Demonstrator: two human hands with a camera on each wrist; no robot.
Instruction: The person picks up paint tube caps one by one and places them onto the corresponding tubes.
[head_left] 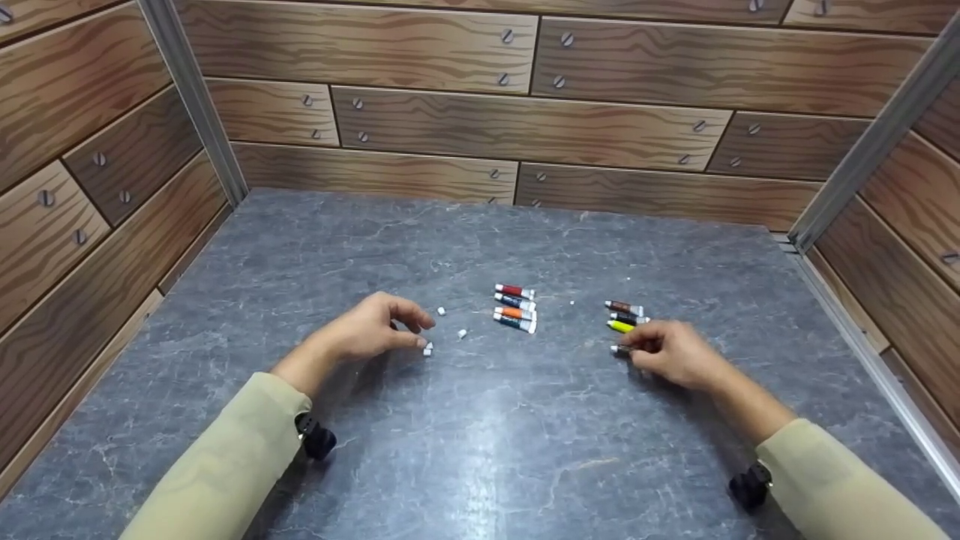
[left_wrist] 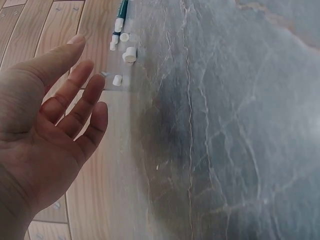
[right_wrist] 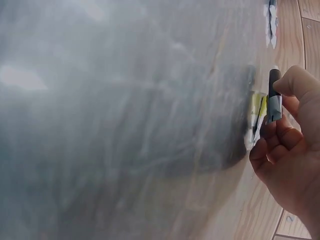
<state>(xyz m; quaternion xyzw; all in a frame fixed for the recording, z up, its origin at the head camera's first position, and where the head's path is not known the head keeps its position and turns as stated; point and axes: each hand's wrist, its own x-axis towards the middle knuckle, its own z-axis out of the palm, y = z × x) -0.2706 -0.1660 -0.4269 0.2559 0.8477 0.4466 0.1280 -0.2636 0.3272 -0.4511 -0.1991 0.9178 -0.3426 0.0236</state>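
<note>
My right hand (head_left: 675, 352) pinches a small dark paint tube (right_wrist: 274, 95) between thumb and fingers, its white tip pointing left in the head view. Just beyond that hand lie a yellow paint tube (head_left: 619, 326), a black one (head_left: 624, 318) and a brown one (head_left: 622, 307), side by side. My left hand (head_left: 375, 326) hovers low over the table with relaxed, spread fingers and holds nothing. Close by its thumb and fingertips are several small white caps, including one cap (head_left: 441, 310) beyond the fingers and another cap (head_left: 462, 334) to their right.
Mid-table, a row holds a red tube (head_left: 513, 290), a blue tube (head_left: 511, 301), an orange tube (head_left: 511, 313) and a dark green tube (head_left: 513, 322). A tiny white bit (head_left: 572, 302) lies between the two tube groups. Wood-patterned walls (head_left: 450, 120) enclose the grey marbled table (head_left: 480, 420).
</note>
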